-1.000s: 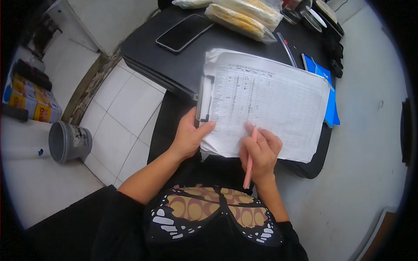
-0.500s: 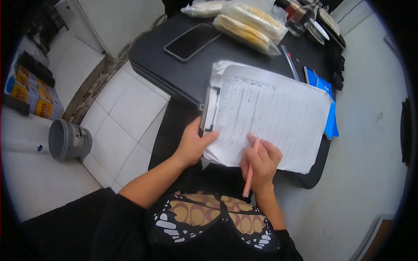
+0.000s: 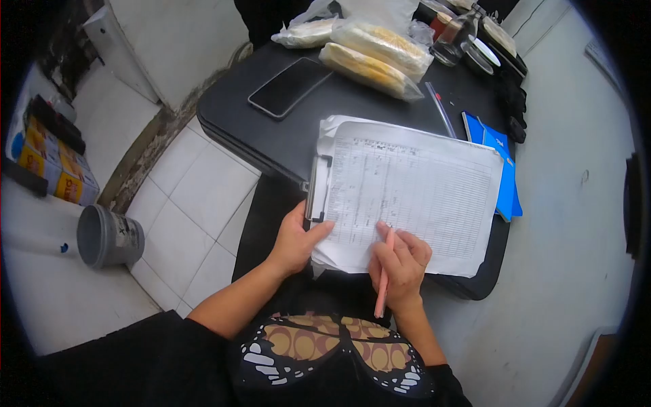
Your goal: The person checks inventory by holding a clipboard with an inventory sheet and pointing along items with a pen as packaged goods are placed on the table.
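Observation:
A clipboard with a stack of paper lies at the front edge of the black table, its metal clip on the left. The top sheet is a printed table, with writing in the columns nearer the clip. My left hand grips the clipboard's left edge by the clip, thumb on top of the paper. In my right hand is a pink pen, held in a writing grip. That hand rests on the lower part of the sheet; the pen's tip is hard to make out among the fingers.
On the black table lie a smartphone, plastic-wrapped packs, a ruler-like strip, blue booklets and a glass bottle. A grey bucket stands on the tiled floor at left. A wall runs along the right.
The view has shifted, so the table and clipboard sit slightly lower and further left. Both hands keep their grips; the right hand stays on the lower part of the sheet with the pen.

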Available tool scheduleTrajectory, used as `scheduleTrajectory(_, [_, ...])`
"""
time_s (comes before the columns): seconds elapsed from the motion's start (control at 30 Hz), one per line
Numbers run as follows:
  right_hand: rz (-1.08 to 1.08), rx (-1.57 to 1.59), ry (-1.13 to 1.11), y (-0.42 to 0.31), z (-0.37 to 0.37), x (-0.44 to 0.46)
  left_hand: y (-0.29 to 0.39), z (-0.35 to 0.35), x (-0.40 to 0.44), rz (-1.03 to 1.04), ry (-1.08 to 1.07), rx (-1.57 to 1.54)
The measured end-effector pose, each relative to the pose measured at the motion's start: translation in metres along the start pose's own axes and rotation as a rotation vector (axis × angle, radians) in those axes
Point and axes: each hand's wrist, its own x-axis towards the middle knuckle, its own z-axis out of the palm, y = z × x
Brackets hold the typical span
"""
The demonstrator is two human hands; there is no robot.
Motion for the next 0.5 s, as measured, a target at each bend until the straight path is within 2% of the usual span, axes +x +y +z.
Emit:
scheduleTrajectory(0.13, [0.015, 0.038, -0.041, -0.002, -0.006, 0.003, 0.002, -0.009, -0.002, -0.044, -0.017, 0.155])
scheduleTrajectory(0.23, [0.022, 0.081, -0.056, -0.002, -0.012, 0.008, 0.019, -0.026, -0.002, -0.062, -0.174, 0.353])
scheduleTrajectory(0.33, [0.04, 0.136, -0.084, 0.004, -0.017, 0.01, 0.068, -0.058, 0.001, -0.362, -0.388, 0.62])
scheduleTrajectory(0.4, [0.032, 0.149, -0.116, 0.008, -0.02, 0.014, 0.113, -0.065, -0.001, -0.171, -0.378, 0.805])
scheduleTrajectory(0.5, [-0.013, 0.152, -0.193, 0.012, -0.026, 0.022, 0.169, -0.085, 0.019, 0.083, -0.105, 0.771])
